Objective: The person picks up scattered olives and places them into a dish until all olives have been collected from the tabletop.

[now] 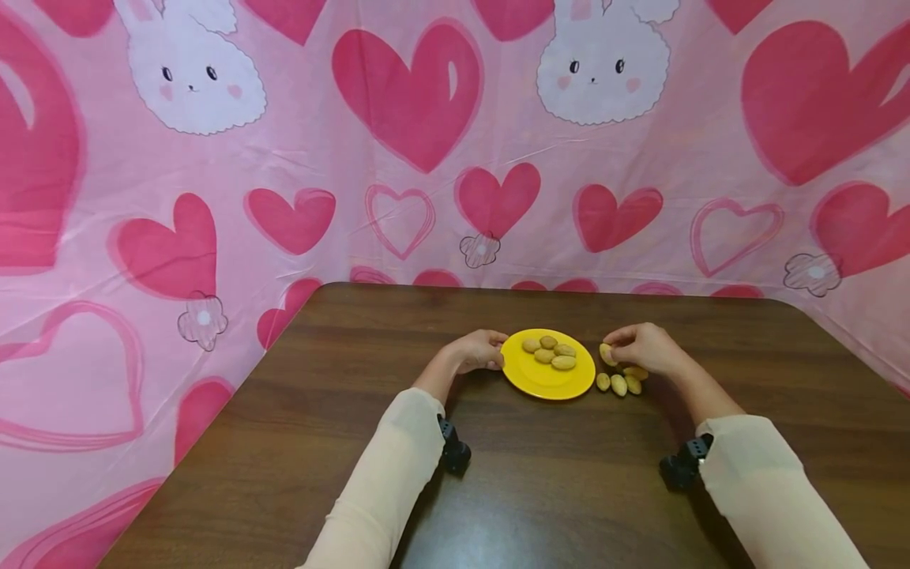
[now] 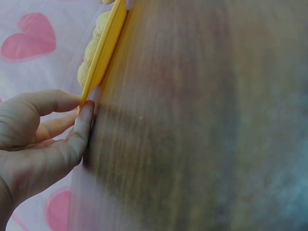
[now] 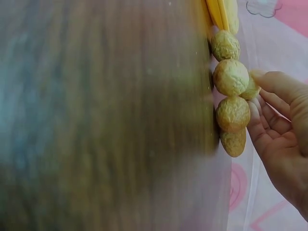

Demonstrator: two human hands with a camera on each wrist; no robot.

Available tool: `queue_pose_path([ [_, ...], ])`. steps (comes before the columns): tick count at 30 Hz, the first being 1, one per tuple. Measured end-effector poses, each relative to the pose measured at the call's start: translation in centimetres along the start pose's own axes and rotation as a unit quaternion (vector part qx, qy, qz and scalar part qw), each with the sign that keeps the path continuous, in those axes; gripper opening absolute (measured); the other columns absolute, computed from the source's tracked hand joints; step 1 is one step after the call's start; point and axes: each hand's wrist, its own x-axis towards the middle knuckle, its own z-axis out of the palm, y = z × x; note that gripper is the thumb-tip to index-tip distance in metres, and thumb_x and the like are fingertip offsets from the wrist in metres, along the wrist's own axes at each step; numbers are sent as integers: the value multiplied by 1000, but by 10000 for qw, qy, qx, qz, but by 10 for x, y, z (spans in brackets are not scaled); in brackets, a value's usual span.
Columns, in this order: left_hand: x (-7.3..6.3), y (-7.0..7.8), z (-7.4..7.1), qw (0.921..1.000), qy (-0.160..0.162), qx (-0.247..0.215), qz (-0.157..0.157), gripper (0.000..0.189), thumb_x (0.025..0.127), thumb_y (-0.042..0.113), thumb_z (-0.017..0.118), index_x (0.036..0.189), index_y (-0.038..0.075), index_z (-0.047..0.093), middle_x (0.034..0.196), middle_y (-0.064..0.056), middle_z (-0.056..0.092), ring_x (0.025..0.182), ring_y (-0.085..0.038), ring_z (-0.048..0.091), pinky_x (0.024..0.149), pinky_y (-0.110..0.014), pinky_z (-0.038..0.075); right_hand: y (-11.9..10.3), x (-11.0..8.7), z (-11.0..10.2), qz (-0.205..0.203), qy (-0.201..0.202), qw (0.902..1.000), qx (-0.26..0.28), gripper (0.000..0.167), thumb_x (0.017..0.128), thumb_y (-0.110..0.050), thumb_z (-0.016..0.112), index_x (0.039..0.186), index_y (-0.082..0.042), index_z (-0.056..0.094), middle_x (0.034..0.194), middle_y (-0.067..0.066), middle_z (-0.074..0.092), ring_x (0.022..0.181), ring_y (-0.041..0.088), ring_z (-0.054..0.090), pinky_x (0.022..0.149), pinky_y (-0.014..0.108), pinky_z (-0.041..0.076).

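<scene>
A yellow plate point(image 1: 526, 381) lies on the table, with several small wrinkled yellow-brown potato-like ovals point(image 1: 564, 363) grouped on it. My left hand point(image 1: 478, 352) pinches the plate's left rim between thumb and fingers; the left wrist view shows the plate point(image 2: 108, 50) edge-on. To the right of the plate, my right hand point(image 1: 650, 349) holds one potato-like oval point(image 1: 607, 353) by the fingertips. Just below that hand, several more ovals point(image 1: 618, 386) lie on the table in a loose cluster. In the right wrist view these ovals point(image 3: 231, 78) partly hide the held one point(image 3: 251, 90).
The brown wooden table point(image 1: 320, 427) extends all round the plate. Behind it hangs a pink cloth point(image 1: 441, 237) printed with hearts and rabbits. Black wrist cameras point(image 1: 453, 449) are strapped at both light sleeves point(image 1: 387, 474).
</scene>
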Motion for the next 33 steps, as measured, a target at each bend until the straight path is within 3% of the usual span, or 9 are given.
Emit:
queue_pose_path([
  [12, 0, 0, 1, 10000, -21, -2, 46, 64, 79, -13, 56, 139, -3, 35, 121, -13, 49, 86, -18, 53, 82, -29, 50, -8, 5, 7, -254, 570, 9980, -115, 42, 82, -29, 69, 110, 1, 65, 96, 12, 66, 83, 23, 57, 78, 40, 49],
  [24, 0, -1, 0, 10000, 39, 43, 22, 62, 80, -13, 56, 138, -2, 37, 122, -12, 49, 86, -18, 53, 81, -28, 50, -25, 14, 22, -591, 472, 9971, -25, 36, 83, -20, 68, 110, 2, 64, 95, 12, 66, 84, 23, 58, 78, 38, 50],
  [33, 0, -2, 1, 10000, 48, -23, 41, 63, 80, -13, 56, 138, -2, 37, 125, -13, 48, 87, -18, 53, 80, -27, 51, -39, 21, 33, -609, 264, 9976, 214, 36, 82, -20, 69, 110, 3, 65, 96, 12, 66, 85, 21, 58, 76, 33, 52],
])
